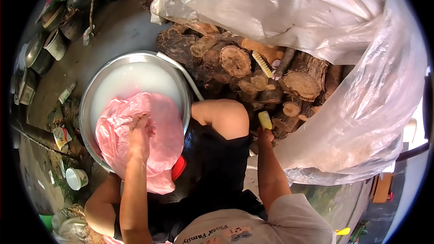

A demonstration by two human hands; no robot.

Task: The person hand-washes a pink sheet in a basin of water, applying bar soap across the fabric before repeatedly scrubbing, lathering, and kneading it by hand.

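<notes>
Pale shirt (226,228) cloth, with the word "Family" on it, is nearest the camera, below both grips. Past it are black shorts (212,167) and two bare knees.

Up from the shirt, the left hand (139,131) has its fingers bent in tight on a bunch of shiny pink cloth (165,129). This cloth sits in a round metal basin (135,54). Some of it spreads to the right of the grip, and some hangs over the near rim. Beyond the grip is milky water (129,79), and to the right a white pipe (192,81) leans on the rim. Something red (179,168) pokes out under the cloth, below and right of the grip — I cannot tell what it is.

Well to the right, the right hand (266,136) seems closed on the low end of a yellow block (265,120). Just past that hand are cut logs (235,61), and a big clear plastic sheet (280,13) lies over some of them.

How far along? I think the job is partly done. The cloth is in the basin and the water is cloudy. But the hanging part is out of the water, the block is well apart from the cloth — and no part looks squeezed dry.
</notes>
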